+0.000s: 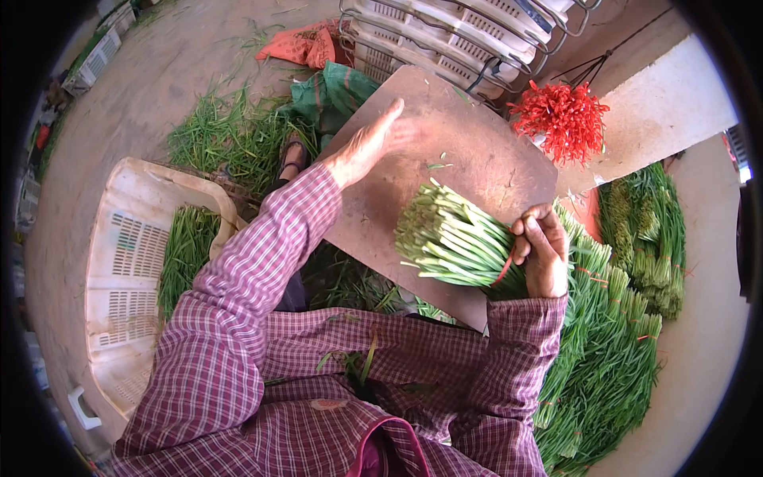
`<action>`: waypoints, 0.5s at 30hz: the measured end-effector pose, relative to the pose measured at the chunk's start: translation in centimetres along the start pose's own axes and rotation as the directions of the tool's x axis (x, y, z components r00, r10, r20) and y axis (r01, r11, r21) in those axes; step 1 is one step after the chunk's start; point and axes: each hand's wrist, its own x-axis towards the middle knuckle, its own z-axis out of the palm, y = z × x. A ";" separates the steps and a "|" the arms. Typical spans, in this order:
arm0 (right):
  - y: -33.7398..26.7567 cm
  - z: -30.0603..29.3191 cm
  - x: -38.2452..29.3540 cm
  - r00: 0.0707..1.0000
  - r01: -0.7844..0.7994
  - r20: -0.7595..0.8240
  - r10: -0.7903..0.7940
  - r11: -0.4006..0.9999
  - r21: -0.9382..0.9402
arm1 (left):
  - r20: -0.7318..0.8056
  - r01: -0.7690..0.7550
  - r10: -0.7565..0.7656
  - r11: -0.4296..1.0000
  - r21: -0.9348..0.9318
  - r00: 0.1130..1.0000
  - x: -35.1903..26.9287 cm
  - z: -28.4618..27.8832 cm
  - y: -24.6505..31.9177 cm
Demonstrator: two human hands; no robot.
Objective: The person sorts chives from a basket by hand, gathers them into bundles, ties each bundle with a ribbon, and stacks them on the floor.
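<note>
A thick bundle of garlic chives (456,235) lies on a worn brown board (441,113), its pale cut ends pointing left. Around its leafy side runs a red tie (505,267). The fingertips of my right hand (543,247) are pinched together on the upper part of this tie, against the bundle. My left hand (377,143) is above the board's left part, apart from the bundle. It is empty, with the thumb raised and the fingers stretched out and blurred. A few green scraps (440,162) lie on the board between the hands.
Tied chive bundles (602,358) are heaped at my right, with more (644,232) behind. A cluster of red ties (560,122) hangs at the board's far right. A white plastic basket (128,262) with chives stands left. Stacked crates (441,36) and a green sack (331,92) lie beyond.
</note>
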 end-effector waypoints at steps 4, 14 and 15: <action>1.7 -1.2 3.1 0.997 -0.080 -0.006 0.079 0.996 -0.031 | -0.064 0.245 -0.238 0.954 0.171 0.969 -0.6 5.7 -2.5; 2.8 -3.1 5.8 0.985 -0.173 0.003 0.173 0.985 0.008 | 0.400 -0.357 -0.029 0.393 0.848 0.916 0.5 11.6 6.3; 2.7 -3.4 5.9 0.984 -0.176 0.005 0.176 0.984 0.022 | 0.450 -0.408 -0.121 0.268 0.873 0.885 -0.3 13.7 6.1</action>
